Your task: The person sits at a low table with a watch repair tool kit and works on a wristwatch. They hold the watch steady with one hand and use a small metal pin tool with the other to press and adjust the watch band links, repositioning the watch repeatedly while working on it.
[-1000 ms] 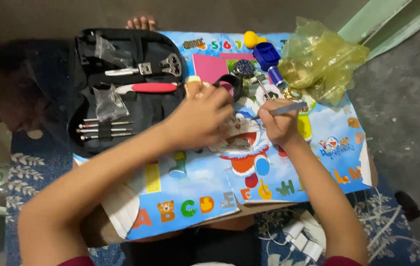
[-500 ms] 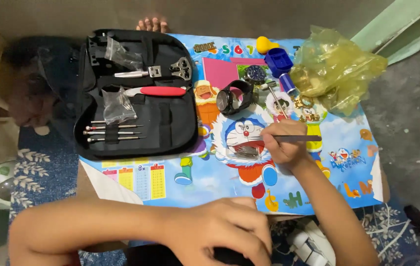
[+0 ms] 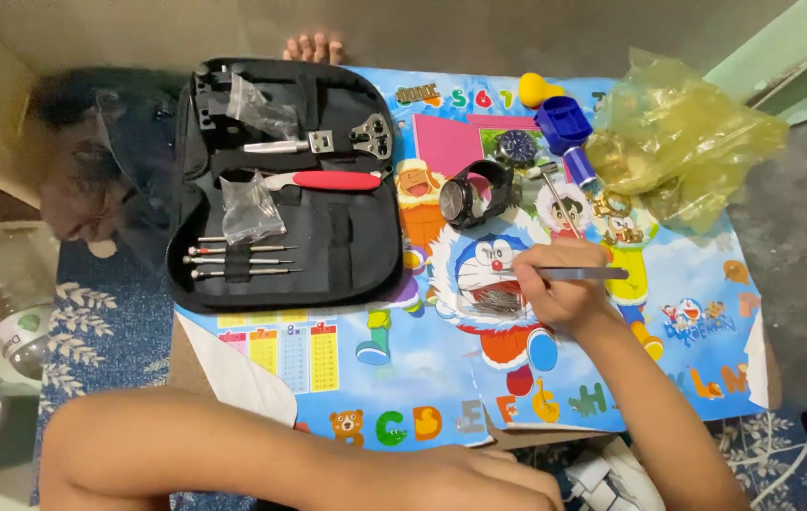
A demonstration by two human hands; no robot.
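Observation:
My right hand [image 3: 560, 289] is shut on a thin grey metal tool [image 3: 588, 273] that lies level and points right. Its fingertips rest beside a small pile of silver metal links [image 3: 496, 301] on the colourful cartoon mat [image 3: 422, 378]. A black wristwatch [image 3: 473, 194] lies on its side just above that spot. My left hand [image 3: 479, 478] sits at the near edge of the table, low in the view. Its fingers are cut off by the frame, so what it holds is hidden.
An open black tool case [image 3: 347, 265] on the left holds a red-handled tool [image 3: 328, 180], small screwdrivers [image 3: 243, 260] and plastic bags. A blue-faced watch [image 3: 517, 147], a blue holder [image 3: 562, 123] and a crumpled yellow plastic bag [image 3: 678, 142] lie at the back right.
My left hand has pulled back from the middle of the mat to the near edge, uncovering the black watch. My right hand stays put with the tool.

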